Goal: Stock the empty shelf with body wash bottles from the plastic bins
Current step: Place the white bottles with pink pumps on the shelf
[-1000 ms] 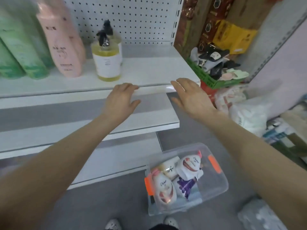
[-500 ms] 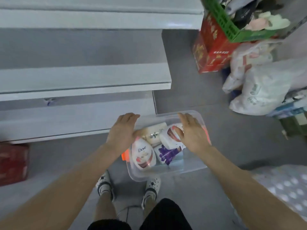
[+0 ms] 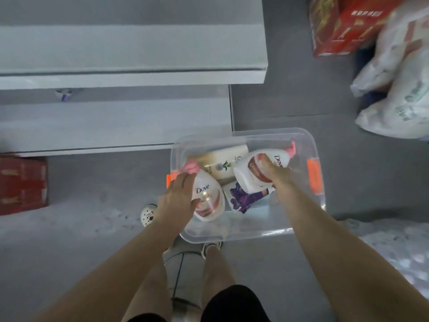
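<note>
Where both hands hovered just over the bin [image 3: 267, 131] half a second ago, the left hand [image 3: 178, 196] now curls round the left bottle [image 3: 207, 201] and the right hand [image 3: 276, 176] grips the right bottle [image 3: 251, 175], both bottles still inside; lifting them to the shelf [image 3: 130, 49] should follow.

Clear plastic bin [image 3: 246, 135]: 1 showing, carrying 2 orange latches [image 3: 313, 175].
Bin holding 4 containers: 2 Dove body wash, left Dove bottle [image 3: 209, 198] and right Dove bottle [image 3: 250, 175]; 1 cream bottle [image 3: 222, 163]; 1 purple-printed pack [image 3: 243, 198].
Hands showing: 2, left hand [image 3: 178, 198] and right hand [image 3: 276, 175].
White shelf boards [image 3: 130, 49] showing: 2.
Red cartons [image 3: 23, 184] showing: 2.
White sacks [image 3: 399, 105] showing: 2.
</note>
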Tool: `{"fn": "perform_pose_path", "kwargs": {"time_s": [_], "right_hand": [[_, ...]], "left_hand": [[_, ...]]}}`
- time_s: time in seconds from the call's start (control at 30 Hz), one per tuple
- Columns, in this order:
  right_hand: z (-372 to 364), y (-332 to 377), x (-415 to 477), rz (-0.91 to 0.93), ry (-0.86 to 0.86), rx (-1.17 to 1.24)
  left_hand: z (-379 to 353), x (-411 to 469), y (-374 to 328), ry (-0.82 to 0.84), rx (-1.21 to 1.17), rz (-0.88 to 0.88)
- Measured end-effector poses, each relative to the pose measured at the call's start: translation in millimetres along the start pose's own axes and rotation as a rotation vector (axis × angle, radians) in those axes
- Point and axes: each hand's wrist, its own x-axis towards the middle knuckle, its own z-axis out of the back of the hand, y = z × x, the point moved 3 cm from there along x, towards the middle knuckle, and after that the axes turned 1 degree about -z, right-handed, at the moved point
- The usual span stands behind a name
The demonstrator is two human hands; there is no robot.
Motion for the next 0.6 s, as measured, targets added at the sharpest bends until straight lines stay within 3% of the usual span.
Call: {"fn": "perform_pose_path", "kwargs": {"time_s": [0.13, 0.23, 0.43, 0.6], "right_hand": [[0.6, -15.6, 36.9, -0.010, 0.025, 0.171], [-2.0, -6.2, 11.9, 0.084, 0.042, 0.247], [-22.8, -14.8, -10.6, 0.182, 0.119, 0.278], [-22.5, -23.9, -17.9, 0.266, 0.107, 0.262]], "left_hand": [[2.2, 15.2, 1.2, -0.039, 0.089, -0.064], [9.7, 33.7, 4.8, -0.047, 0.237, -0.106], [3.5, 71.0, 6.4, 0.208, 0.543, -0.143], [3.0, 77.7, -3.3, 0.267, 0.519, -0.131]]}}
